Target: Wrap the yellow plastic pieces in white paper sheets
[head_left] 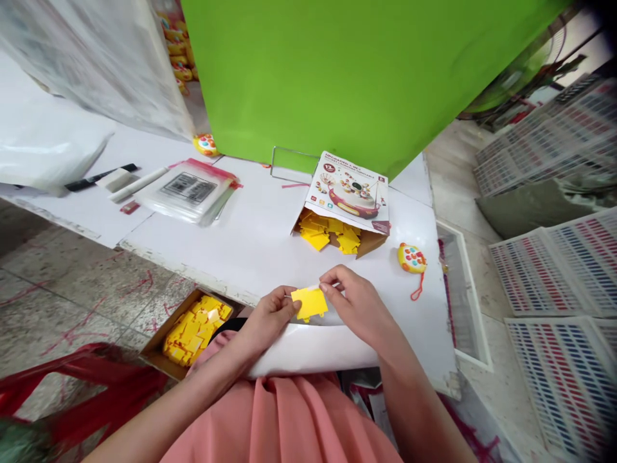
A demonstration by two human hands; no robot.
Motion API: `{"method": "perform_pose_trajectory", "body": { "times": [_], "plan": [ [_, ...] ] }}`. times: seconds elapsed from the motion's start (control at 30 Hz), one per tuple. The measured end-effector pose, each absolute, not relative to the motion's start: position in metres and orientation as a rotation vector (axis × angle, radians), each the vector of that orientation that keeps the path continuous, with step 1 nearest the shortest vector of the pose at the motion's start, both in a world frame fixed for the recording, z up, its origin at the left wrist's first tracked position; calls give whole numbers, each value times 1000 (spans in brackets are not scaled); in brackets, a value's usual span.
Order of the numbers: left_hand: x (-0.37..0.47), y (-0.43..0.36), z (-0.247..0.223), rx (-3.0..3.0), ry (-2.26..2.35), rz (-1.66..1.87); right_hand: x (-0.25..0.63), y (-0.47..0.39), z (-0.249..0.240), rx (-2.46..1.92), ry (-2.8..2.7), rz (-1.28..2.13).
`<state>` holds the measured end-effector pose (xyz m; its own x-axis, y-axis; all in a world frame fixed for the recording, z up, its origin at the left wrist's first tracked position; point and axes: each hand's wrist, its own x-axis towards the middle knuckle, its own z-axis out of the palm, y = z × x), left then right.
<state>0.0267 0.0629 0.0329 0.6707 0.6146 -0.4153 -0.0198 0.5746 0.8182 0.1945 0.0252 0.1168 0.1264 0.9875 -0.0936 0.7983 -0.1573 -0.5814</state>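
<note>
A small flat yellow plastic piece (310,304) with little tabs on its lower edge is held over the table's front edge. My left hand (272,316) pinches its left side between thumb and fingers. At the piece's upper right corner, the fingertips of my right hand (354,301) are pressed together on a small whitish bit, too small to make out. Beyond my hands lies an open printed box (354,186), with yellow pieces (328,231) showing in its mouth. A carton (157,350) full of similar yellow pieces stands low at the left.
A yellow toy with a red cord (412,258) lies right of the box. Clear plastic bags (187,191), a black marker (101,177) and a wire stand (295,164) are on the white table (241,247). A green panel (308,77) rises behind; plastic crates (554,270) stand right.
</note>
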Motion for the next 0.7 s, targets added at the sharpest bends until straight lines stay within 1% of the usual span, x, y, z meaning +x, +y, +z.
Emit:
{"method": "perform_pose_trajectory", "body": {
  "times": [0.1,0.7],
  "plan": [
    [27,62,33,884,766,405,193,22,114,-2055,-1696,724],
    [25,58,37,983,745,444,184,23,104,-2072,-1802,703]
  ]
}}
